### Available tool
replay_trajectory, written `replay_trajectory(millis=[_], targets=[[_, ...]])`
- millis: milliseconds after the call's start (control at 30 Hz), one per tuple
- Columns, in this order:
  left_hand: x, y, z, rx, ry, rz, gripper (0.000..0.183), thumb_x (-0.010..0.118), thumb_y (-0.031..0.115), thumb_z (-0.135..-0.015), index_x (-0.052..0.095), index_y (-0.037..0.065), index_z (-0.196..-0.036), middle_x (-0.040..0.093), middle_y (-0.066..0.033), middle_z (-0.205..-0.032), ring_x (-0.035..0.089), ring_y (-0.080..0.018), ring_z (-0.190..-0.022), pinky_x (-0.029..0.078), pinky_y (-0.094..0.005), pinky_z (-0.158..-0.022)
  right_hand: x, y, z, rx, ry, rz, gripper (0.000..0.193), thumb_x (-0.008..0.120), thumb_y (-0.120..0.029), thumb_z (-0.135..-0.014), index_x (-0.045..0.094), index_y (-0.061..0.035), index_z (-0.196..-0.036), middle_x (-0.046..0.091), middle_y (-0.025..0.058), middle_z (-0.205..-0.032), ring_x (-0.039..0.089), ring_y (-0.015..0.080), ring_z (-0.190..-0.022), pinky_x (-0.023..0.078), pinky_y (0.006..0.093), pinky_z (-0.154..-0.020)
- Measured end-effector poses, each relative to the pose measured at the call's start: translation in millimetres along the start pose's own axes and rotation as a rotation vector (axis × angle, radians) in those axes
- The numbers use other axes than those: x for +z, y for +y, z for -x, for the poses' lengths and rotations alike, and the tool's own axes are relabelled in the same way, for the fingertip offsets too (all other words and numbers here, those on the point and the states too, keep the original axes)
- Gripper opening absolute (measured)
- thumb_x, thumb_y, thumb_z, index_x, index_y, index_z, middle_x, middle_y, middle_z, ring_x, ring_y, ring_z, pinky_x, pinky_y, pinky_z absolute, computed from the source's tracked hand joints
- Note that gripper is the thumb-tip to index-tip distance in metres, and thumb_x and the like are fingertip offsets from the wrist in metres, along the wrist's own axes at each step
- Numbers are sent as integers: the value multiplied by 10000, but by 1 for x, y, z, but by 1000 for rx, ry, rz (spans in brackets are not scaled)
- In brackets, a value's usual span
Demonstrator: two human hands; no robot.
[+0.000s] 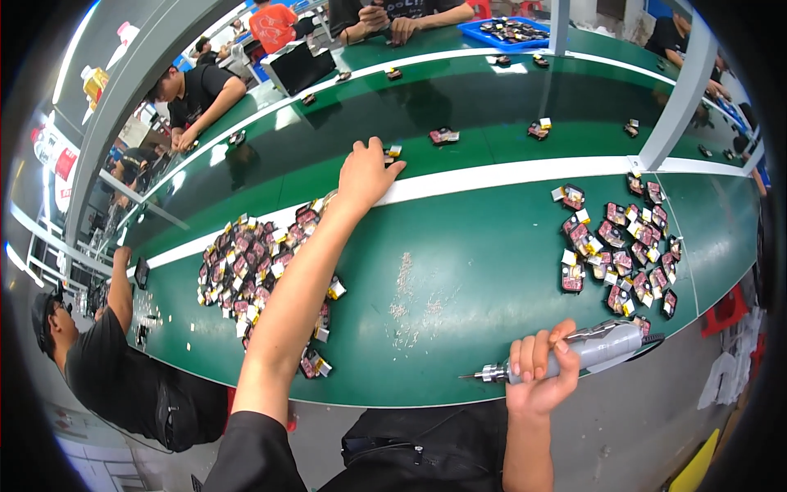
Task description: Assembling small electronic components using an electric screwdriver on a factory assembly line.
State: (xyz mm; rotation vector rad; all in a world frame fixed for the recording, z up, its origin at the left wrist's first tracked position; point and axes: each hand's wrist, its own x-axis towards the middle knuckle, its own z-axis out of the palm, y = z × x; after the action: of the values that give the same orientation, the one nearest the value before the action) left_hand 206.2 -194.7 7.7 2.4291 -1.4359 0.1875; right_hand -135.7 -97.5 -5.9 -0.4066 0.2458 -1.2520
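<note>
My left hand (369, 172) reaches over the white rail to the green belt, its thumb and fingers around a small electronic module (394, 152) with a yellow and white part; the hand covers most of the module. Wrapped in the fingers of my right hand (543, 369) is a grey electric screwdriver (602, 346), lying level above the bench's near edge with its bit pointing left. Under my left forearm spreads a large heap of similar black and red modules (250, 262). Another group of these modules (615, 238) sits at the right of the bench.
Small pale bits (403, 303) lie scattered on the green bench (484, 271). Spaced-out modules (443, 135) rest on the belt beyond the white rail (508, 172). A grey post (679, 107) rises at right. People sit around the line, and a blue tray (471, 31) stands at the back.
</note>
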Motion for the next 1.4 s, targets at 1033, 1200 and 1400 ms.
replay_trajectory(millis=[1033,1200,1400], targets=[[-37,128,231,923,-229,532,442,661,-51,-648,575,-98,-1080,581,-211,-1154,582,-348,-1011,525,-389,-800,-25,-32,51,182,37,-62,94,406,-139,-884,465,-70,-905,371,9,-498,380,135,-411,382,295,-485],[-40,131,227,957,-206,420,377,654,-26,-625,613,-90,-994,614,-190,-1097,612,-314,-955,550,-354,-711,-26,-22,59,240,43,-61,86,419,-139,-887,466,-71,-910,384,15,-498,401,140,-419,380,298,-485],[-30,131,237,1125,76,290,285,630,16,-616,628,-124,-864,638,-236,-956,644,-309,-854,559,-320,-646,-27,-7,67,223,76,23,90,434,-139,-891,457,-55,-914,401,28,-499,420,149,-420,392,292,-449]])
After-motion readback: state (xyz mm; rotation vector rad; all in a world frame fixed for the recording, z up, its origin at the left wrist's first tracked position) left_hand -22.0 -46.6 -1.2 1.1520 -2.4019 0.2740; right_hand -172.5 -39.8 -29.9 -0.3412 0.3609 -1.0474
